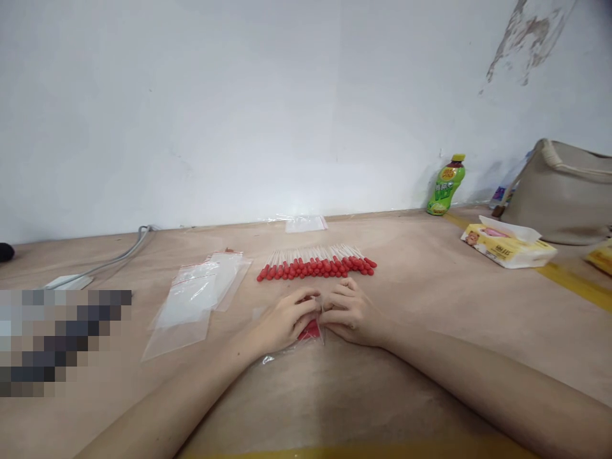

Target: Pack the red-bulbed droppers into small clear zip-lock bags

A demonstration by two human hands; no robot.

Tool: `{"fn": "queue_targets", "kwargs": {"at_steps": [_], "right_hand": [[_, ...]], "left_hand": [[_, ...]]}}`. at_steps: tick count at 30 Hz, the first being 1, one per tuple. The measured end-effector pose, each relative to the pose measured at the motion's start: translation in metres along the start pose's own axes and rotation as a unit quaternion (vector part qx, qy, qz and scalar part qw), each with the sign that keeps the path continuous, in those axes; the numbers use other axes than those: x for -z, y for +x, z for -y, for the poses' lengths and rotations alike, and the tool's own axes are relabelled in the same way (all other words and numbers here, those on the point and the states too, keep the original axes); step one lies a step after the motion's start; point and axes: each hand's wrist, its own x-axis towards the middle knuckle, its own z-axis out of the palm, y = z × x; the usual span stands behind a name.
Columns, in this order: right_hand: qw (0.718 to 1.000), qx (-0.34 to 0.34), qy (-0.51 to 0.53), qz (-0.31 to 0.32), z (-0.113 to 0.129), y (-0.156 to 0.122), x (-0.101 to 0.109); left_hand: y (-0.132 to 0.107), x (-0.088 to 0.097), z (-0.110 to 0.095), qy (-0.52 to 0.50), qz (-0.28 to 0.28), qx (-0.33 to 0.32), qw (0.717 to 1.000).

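My left hand (291, 317) and my right hand (351, 312) meet at the middle of the table, fingers bent and pinching a clear plastic bag (321, 331) between them. Something red (308, 330) shows in or under the bag, partly hidden by my left fingers, so its kind is unclear. Just beyond my hands lies a row of many white sticks with red tips (315, 264), red ends facing me. Left of my left hand, several clear zip bags with red seal lines (191, 296) lie overlapping.
Another clear bag (306, 223) lies against the wall. At the back right stand a green drink bottle (447, 186) and a beige handbag (564, 191), with a yellow tissue pack (509, 244) in front. A grey cable (117, 258) runs at the left, behind a blurred-out patch.
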Motion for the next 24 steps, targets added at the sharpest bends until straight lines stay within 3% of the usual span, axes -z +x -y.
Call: {"fn": "queue_targets", "kwargs": {"at_steps": [8, 11, 17, 21, 24], "right_hand": [[0.997, 0.031, -0.052, 0.042, 0.001, 0.006, 0.003], [0.996, 0.043, -0.066, 0.051, 0.001, 0.007, 0.005], [0.993, 0.027, -0.019, 0.114, 0.0, 0.007, 0.02], [0.983, -0.058, 0.071, 0.16, 0.003, 0.009, 0.025], [0.968, -0.171, 0.122, 0.134, 0.004, 0.01, 0.017]], "left_hand": [[-0.001, -0.001, 0.009, 0.171, 0.037, -0.101, 0.979], [-0.002, -0.001, 0.01, 0.173, 0.041, -0.097, 0.979], [-0.008, 0.017, 0.017, 0.135, -0.021, -0.056, 0.989], [-0.009, 0.029, 0.022, 0.183, -0.027, -0.07, 0.98], [-0.006, 0.028, 0.017, 0.185, -0.001, -0.098, 0.978]]}}
